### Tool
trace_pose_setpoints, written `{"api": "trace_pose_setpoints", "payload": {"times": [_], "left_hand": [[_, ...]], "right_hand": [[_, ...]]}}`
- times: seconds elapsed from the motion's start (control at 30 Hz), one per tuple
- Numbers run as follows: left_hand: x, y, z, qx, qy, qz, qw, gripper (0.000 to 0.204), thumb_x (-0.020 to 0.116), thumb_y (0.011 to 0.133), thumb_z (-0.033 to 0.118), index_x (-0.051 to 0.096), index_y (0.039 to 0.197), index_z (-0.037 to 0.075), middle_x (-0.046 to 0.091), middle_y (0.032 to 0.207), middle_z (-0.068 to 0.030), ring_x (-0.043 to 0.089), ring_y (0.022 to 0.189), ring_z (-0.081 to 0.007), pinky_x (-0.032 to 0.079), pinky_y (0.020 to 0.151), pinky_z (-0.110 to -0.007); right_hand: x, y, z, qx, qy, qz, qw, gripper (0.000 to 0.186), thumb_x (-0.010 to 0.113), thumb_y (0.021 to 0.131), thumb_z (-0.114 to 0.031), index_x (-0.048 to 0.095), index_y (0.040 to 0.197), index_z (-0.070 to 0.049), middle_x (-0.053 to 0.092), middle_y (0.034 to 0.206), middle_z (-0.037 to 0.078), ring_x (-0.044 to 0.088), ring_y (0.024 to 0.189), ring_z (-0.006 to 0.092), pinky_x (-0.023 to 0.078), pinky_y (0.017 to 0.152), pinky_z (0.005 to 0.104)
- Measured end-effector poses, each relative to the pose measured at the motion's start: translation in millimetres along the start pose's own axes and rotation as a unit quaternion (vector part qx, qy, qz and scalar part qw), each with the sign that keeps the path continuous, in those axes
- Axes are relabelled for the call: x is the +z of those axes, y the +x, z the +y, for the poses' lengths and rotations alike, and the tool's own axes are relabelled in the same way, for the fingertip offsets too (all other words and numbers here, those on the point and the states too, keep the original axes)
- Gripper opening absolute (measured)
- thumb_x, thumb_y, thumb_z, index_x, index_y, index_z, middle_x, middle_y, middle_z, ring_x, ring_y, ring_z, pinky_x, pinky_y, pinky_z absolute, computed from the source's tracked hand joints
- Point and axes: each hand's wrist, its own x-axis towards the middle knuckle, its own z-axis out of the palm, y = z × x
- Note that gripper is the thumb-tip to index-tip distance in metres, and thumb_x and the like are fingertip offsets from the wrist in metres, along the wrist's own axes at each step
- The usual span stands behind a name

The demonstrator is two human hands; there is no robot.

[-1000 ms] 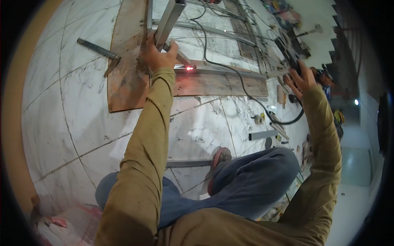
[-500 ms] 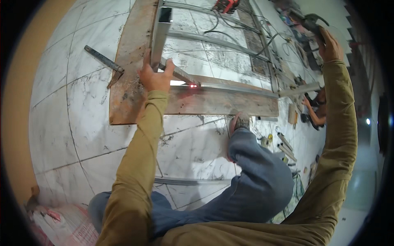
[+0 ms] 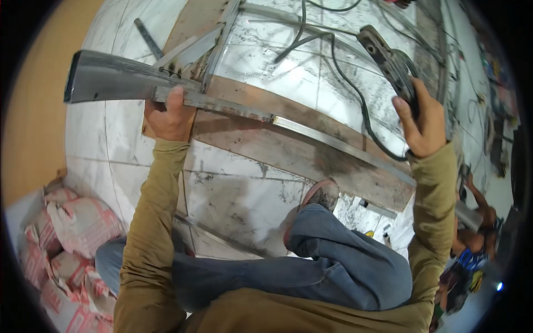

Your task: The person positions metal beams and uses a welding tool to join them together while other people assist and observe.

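Observation:
My left hand [image 3: 169, 121] is closed around a short rusty metal bar [image 3: 227, 109], thumb on top. The bar's far end meets a bright silver metal tube [image 3: 338, 145] lying along the plank. Beside that hand, a thick grey metal post [image 3: 119, 77] juts to the left, joined to the frame by a triangular plate [image 3: 194, 50]. My right hand [image 3: 425, 119] grips a dark corded angle grinder [image 3: 386, 64], raised over the right part of the frame. Its black cable [image 3: 355, 89] loops down to near my wrist.
Wooden planks [image 3: 239, 133] lie on the marble-look floor tiles [image 3: 233, 194]. A hammer handle [image 3: 147, 36] lies beyond the post. Red-and-white bags [image 3: 83, 222] are heaped at lower left. My shoe [image 3: 322, 194] is near the plank. Other people [image 3: 472, 227] are at the far right.
The grinder has come down and inward from high at the right. My view has shifted, so the post now points left and more bags show. The red glow at the bar's end is gone.

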Motion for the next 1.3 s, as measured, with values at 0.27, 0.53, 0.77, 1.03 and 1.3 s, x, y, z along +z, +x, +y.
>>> {"api": "trace_pose_setpoints", "payload": {"times": [0.27,0.53,0.77,1.03,1.3], "left_hand": [[-12.7,-1.7,-1.4,-0.104,0.023,0.035,0.994,0.054,0.072,0.091,0.014,0.048,0.138,-0.003,0.059,0.126,-0.0106,0.058,0.111,-0.0175,0.047,0.099,-0.033],[4.2,-0.2,15.5,-0.116,-0.010,0.045,0.992,0.058,0.067,0.093,0.010,0.042,0.145,0.005,0.056,0.134,-0.0120,0.058,0.120,-0.0229,0.048,0.103,-0.038],[-13.9,-22.0,23.6,-0.199,0.186,-0.006,0.962,0.055,0.054,0.104,0.026,0.036,0.150,0.001,0.055,0.140,-0.0131,0.053,0.130,-0.0228,0.043,0.110,-0.041],[204.6,-104.8,54.8,-0.573,-0.105,0.032,0.812,0.084,0.059,0.097,0.054,0.027,0.154,0.002,0.053,0.135,-0.0248,0.061,0.117,-0.0333,0.053,0.094,-0.046],[353.2,-9.4,26.1,-0.527,-0.196,-0.105,0.820,0.038,0.062,0.093,0.004,0.049,0.128,-0.003,0.065,0.100,-0.0159,0.068,0.085,-0.0251,0.063,0.072,-0.042]], "right_hand": [[-23.8,15.1,70.5,0.033,0.103,-0.171,0.979,0.036,0.067,0.094,-0.024,0.057,0.113,0.006,0.053,0.071,0.014,0.049,0.063,0.0211,0.041,0.062,0.0345],[-17.0,13.8,114.7,0.088,0.157,-0.171,0.969,0.044,0.069,0.096,-0.023,0.057,0.121,0.010,0.059,0.079,0.009,0.052,0.072,0.0144,0.044,0.068,0.0301],[-53.8,37.9,119.0,0.058,-0.008,-0.023,0.998,0.047,0.065,0.101,-0.022,0.053,0.132,0.011,0.067,0.104,0.016,0.062,0.094,0.0173,0.049,0.084,0.0295],[-105.8,18.6,93.3,0.100,0.036,0.132,0.986,0.047,0.065,0.100,-0.015,0.051,0.136,0.011,0.066,0.118,0.020,0.063,0.108,0.0208,0.048,0.095,0.0305],[-136.2,-38.6,63.1,0.114,0.056,0.232,0.964,0.038,0.059,0.102,-0.014,0.053,0.131,0.011,0.062,0.100,0.010,0.052,0.085,0.0123,0.041,0.076,0.0249]]}}
